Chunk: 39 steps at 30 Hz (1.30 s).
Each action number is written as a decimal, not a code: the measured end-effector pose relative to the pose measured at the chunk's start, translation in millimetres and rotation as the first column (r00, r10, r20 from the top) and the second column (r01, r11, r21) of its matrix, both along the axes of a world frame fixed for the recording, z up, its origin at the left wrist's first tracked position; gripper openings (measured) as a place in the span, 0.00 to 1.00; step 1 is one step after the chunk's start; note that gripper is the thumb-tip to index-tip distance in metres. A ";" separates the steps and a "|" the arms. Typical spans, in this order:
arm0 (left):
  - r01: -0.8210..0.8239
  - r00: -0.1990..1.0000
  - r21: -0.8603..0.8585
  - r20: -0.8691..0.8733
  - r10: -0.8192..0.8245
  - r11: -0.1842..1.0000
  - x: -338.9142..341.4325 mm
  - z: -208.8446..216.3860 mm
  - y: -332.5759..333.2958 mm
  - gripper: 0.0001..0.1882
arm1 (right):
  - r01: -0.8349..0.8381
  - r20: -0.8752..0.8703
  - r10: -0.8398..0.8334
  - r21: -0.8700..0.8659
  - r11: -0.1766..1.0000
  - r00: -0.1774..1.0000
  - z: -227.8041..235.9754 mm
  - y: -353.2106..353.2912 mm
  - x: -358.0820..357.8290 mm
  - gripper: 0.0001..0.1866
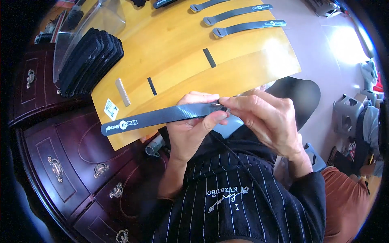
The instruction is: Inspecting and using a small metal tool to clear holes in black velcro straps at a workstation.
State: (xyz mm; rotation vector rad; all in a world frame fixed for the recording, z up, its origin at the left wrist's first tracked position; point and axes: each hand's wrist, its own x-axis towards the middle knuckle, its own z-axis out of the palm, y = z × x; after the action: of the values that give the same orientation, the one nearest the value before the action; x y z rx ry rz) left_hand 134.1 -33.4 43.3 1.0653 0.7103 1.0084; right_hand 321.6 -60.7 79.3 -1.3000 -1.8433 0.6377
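The left hand [188, 135] pinches a grey webbing strap [158, 116], its long end reaching left over the yellow table's [174, 52] near edge. The right hand [267, 121] pinches its right end, apparently fitting the metal ring [217, 105]; the next move seems to call for a steady left grip.

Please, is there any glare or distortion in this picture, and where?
Head view: glare whitens the right end of the table and part of the floor; head view: fisheye bending curves the dark cabinet near the black rim; head view: the held gray strap looks fairly sharp.
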 end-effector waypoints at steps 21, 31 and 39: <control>0.082 0.996 -0.075 -0.035 -0.085 0.994 -4.7 1.7 -3.1 0.12 | -0.084 -0.113 0.073 -0.097 0.992 0.991 -0.9 -2.2 -3.3 0.11; 0.121 0.986 -0.274 -0.075 -0.147 0.954 -16.8 5.1 -19.6 0.10 | -0.118 0.046 0.115 0.073 0.990 0.992 -5.2 13.3 -14.0 0.15; 0.068 0.992 -0.214 -0.090 -0.089 0.975 -29.1 16.7 -23.4 0.10 | -0.144 0.095 0.129 0.172 0.974 0.987 -13.6 17.0 -25.9 0.18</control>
State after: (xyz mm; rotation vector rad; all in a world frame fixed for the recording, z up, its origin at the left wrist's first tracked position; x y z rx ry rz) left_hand 104.9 -56.8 60.0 0.9557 0.8301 0.7971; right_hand 295.7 -43.7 65.6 -1.1038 -2.0219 0.4828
